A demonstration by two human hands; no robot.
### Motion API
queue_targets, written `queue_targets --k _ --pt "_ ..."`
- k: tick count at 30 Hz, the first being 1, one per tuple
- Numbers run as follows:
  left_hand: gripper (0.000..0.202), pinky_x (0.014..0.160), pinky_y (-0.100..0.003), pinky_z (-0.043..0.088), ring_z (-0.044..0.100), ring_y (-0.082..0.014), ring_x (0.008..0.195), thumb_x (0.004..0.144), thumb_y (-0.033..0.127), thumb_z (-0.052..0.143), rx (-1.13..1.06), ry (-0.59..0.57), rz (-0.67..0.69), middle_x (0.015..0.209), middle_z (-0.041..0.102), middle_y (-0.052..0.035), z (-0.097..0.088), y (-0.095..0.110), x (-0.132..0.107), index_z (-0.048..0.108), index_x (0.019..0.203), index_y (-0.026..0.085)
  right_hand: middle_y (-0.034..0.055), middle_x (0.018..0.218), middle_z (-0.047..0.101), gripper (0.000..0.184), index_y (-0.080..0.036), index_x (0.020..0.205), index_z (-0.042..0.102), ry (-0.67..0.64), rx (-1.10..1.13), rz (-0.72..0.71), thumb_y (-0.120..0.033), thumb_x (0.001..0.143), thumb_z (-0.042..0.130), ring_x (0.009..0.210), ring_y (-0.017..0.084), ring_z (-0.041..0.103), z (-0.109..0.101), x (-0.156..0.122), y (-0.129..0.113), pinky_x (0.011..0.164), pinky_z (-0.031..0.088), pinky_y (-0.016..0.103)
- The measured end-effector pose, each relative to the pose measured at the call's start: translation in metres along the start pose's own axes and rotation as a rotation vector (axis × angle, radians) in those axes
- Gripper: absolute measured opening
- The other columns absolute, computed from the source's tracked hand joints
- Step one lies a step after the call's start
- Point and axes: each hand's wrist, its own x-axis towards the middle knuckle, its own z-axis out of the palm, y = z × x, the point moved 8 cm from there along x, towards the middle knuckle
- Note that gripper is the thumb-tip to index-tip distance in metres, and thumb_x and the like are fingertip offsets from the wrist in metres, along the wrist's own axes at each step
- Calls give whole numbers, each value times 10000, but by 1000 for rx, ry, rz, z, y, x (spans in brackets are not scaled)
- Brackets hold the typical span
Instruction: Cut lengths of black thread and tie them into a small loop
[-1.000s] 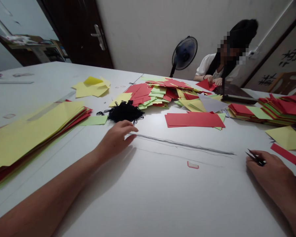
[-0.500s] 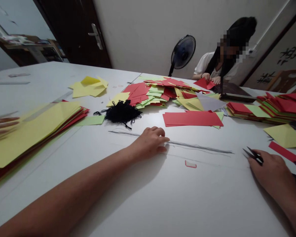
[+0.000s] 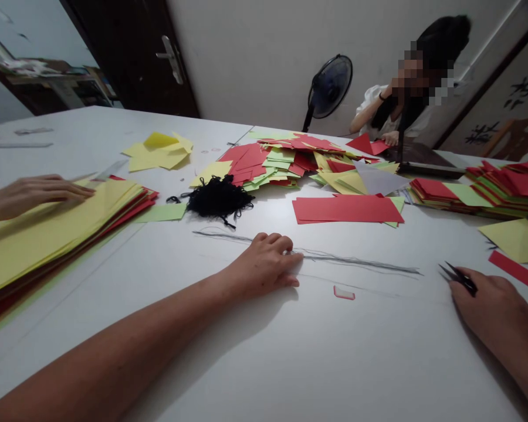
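Note:
My left hand [image 3: 266, 261] rests on the white table with its fingers curled down over a long, thin bundle of dark threads [image 3: 361, 261]. The threads stick out to both sides of it, and what the fingertips pinch is partly hidden. My right hand [image 3: 495, 308] lies at the right, closed around small black thread snips [image 3: 460, 278]. Their two blades are apart and point toward the threads' right end, without touching it. A red-edged mark or label [image 3: 344, 292] sits on the tabletop between my hands. Beyond my left hand lies a tangled heap of black cord [image 3: 220, 198].
At left, another person's hand [image 3: 48, 192] lies on a stack of yellow sheets [image 3: 70, 228]. Red and green paper pieces [image 3: 277, 161] are heaped at the back, with red strips [image 3: 347, 209] nearer. A person [image 3: 389, 117] sits across, by a fan [image 3: 330, 87]. Folded papers [image 3: 501, 190] stand right.
The other person's hand at left has come further over the yellow sheets. The person across has raised one hand to the head. My hands have hardly moved; the view has shifted slightly.

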Motion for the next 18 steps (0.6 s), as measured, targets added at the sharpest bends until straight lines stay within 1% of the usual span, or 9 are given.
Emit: queue_targets --k 3,8,13,15,17,18 --pt "483 883 -413 361 552 -299 1099 930 533 615 0 -13 1 1178 644 -123 1 1 -1 616 1322 252 207 1220 625 699 -142 1301 624 53 9 -40 -531 893 212 1163 372 584 3 4 4 941 482 457" --pt "437 863 -399 351 560 -274 1023 934 547 597 1 -31 17 1136 645 -102 2 4 0 648 1262 262 218 1135 662 631 -154 1218 670 104 -1 -120 -522 920 252 1085 381 607 6 8 7 922 483 463" --pt "430 867 -401 341 557 -264 999 936 562 585 -7 -17 33 1127 647 -103 0 5 -4 654 1240 265 174 1047 674 500 -250 1079 688 150 73 -146 -535 888 325 1019 373 614 5 12 9 880 491 475" --pt "451 891 -411 338 555 -280 1047 928 563 599 6 -15 19 1165 642 -113 1 4 -6 636 1272 275 181 1069 670 523 -233 1079 689 129 82 -140 -545 882 318 1049 367 612 7 13 9 891 488 464" --pt "482 913 -423 337 543 -304 1108 912 560 626 22 -3 -10 1224 627 -130 0 3 -6 621 1301 277 203 1079 663 596 -178 1126 690 106 65 -131 -552 882 294 1073 365 607 8 12 8 908 484 449" --pt "495 922 -429 337 535 -314 1132 905 558 637 27 5 -26 1253 617 -138 0 1 -6 618 1309 273 216 1079 657 631 -150 1151 688 119 55 -134 -561 883 291 1083 368 602 5 11 6 915 482 447"
